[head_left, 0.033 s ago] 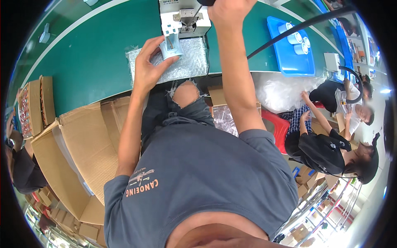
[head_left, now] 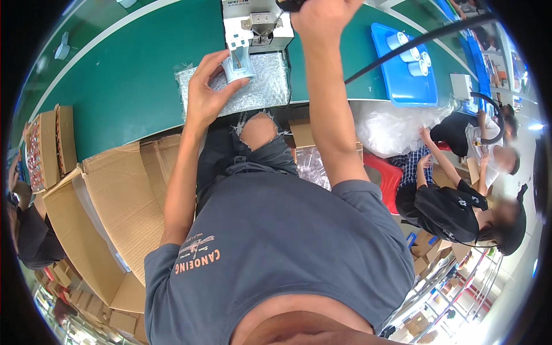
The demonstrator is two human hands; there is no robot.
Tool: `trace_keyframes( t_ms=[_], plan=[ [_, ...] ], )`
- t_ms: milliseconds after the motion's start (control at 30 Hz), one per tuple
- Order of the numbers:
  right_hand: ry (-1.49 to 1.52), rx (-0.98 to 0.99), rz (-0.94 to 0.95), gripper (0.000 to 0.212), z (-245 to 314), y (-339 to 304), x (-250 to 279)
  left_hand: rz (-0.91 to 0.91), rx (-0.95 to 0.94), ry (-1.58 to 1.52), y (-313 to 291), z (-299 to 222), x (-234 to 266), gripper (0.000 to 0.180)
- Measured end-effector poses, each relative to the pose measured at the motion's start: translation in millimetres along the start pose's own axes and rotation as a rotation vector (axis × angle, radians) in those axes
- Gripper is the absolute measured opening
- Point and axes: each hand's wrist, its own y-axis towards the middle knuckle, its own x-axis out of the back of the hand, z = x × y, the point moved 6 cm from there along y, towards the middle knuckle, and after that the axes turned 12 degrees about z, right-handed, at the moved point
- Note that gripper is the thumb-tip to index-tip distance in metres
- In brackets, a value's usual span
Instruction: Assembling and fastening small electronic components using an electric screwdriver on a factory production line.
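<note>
To the left of the machine (head_left: 264,26), and nearer to the body, an open carton (head_left: 123,184) is placed beside the bench (head_left: 126,80). On the chest of the shirt (head_left: 276,224), orange letters and a small drawing are printed. In front of the machine, a pale blue part (head_left: 240,69) is held by the left hand (head_left: 210,86); its wide end is gripped between thumb and curved fingers, probably so that it is kept steady. Below it a plastic sheet (head_left: 267,86) is laid, perhaps for protection. Lettering is carried on the machine's upper face. To the machine's upper right, a black handle (head_left: 289,4) seems to be grasped by the closed right hand (head_left: 322,20), whose fingertips cannot be seen. Farther right of the machine, white cups (head_left: 410,53) are grouped in a blue tray (head_left: 402,89), presumably to be kept together; their dark marks are too small to be read.
</note>
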Motion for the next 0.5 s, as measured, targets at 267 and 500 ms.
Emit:
trace_keyframes(
  t_ms=[267, 500],
  plan=[
    [0.023, -0.115, -0.039, 0.054, 21.6, -30.3, -29.7, -0.034, 0.000, 0.090, 0.7, 4.3, -0.4, 0.062],
    [-0.018, -0.114, -0.006, 0.050, 8.1, -28.1, -28.8, 0.012, 0.039, 0.122, 2.3, -4.4, -4.4, 0.061]
  ],
)
